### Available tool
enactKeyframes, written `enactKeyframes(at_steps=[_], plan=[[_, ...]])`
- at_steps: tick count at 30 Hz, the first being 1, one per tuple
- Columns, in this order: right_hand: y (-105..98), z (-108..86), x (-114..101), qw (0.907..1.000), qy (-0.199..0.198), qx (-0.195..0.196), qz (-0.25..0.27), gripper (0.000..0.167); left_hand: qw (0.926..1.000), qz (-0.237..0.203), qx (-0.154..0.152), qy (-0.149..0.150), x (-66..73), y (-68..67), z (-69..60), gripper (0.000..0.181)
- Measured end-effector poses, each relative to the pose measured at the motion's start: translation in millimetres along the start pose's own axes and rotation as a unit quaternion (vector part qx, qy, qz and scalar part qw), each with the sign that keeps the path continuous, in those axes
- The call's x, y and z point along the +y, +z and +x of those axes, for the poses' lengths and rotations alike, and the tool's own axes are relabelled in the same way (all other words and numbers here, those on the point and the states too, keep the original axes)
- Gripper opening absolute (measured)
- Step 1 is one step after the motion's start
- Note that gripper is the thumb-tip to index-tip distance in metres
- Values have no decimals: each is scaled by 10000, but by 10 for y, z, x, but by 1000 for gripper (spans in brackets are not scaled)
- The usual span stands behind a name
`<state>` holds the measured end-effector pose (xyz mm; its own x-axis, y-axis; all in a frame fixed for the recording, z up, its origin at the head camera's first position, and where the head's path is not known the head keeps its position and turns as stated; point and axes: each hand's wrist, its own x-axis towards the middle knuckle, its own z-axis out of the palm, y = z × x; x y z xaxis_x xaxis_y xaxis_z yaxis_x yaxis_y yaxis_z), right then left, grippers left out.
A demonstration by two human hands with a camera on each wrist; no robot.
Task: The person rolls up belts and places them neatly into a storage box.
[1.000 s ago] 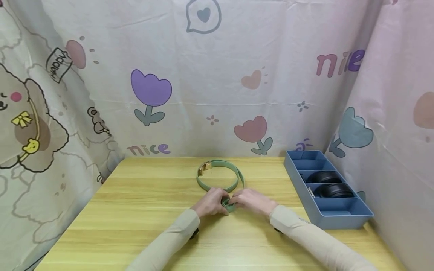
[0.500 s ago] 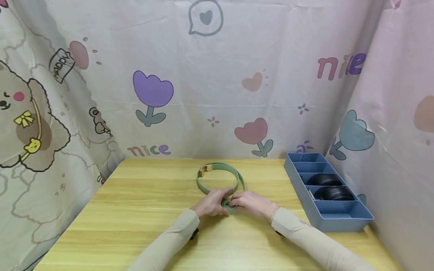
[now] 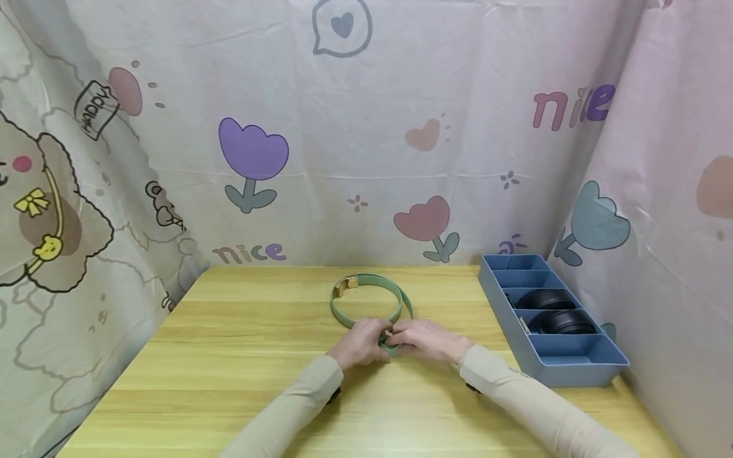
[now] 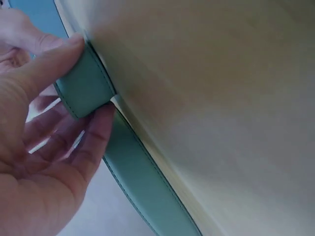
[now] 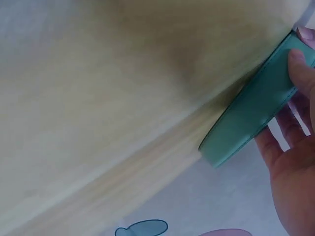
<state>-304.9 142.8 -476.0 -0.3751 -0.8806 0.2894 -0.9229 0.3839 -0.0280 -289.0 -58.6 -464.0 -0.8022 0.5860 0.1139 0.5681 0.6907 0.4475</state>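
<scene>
A green belt (image 3: pixel 378 280) stands on edge in a loop on the table, its gold buckle (image 3: pixel 346 285) at the back left. Its near end is wound into a small coil (image 3: pixel 389 347) between the two hands. My left hand (image 3: pixel 361 342) grips the coil from the left; in the left wrist view its thumb (image 4: pixel 69 51) lies on the green band (image 4: pixel 142 172). From the right, my right hand (image 3: pixel 432 340) pinches the coil, and the right wrist view has its thumb (image 5: pixel 301 73) on the belt's outer face. The fingers partly hide the coil's middle.
At the right stands a blue divided box (image 3: pixel 578 375). Two of its compartments hold black coiled items (image 3: pixel 546 299) that look like rolled belts. A patterned cloth (image 3: pixel 343 127) hangs behind the wooden table (image 3: pixel 229 356) and along both sides.
Both hands stay at the coil, with the left shifted slightly right and the fingers moved closer over it. The head view has tilted a little and returned.
</scene>
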Motion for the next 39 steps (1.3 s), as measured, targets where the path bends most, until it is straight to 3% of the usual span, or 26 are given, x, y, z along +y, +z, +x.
enactKeyframes(at_steps=[3,10,13,18,22,27,34,39], plan=[[-4,5,6,10000,-20,-29,-32,17,9999,-88,-82,-45,-7,-15,4,46],[-17,27,-41,9994,273,-105,-196,13,9985,456,156,-240,43,35,18,31],[-28,26,-47,9990,368,-211,-112,16,9980,573,201,-184,80,58,32,24],[-50,19,-38,9967,622,-511,141,18,9988,417,249,-106,82,77,51,25],[-50,29,-44,9956,666,-656,11,17,9984,409,331,-205,61,78,43,30],[-35,15,-30,9973,504,-530,-93,13,9978,522,390,-149,50,65,41,28],[-39,-28,0,9987,285,-411,103,15,9997,227,-60,18,41,27,59,27],[-30,-22,-13,9984,423,-374,91,14,9993,311,135,-150,26,51,67,31]])
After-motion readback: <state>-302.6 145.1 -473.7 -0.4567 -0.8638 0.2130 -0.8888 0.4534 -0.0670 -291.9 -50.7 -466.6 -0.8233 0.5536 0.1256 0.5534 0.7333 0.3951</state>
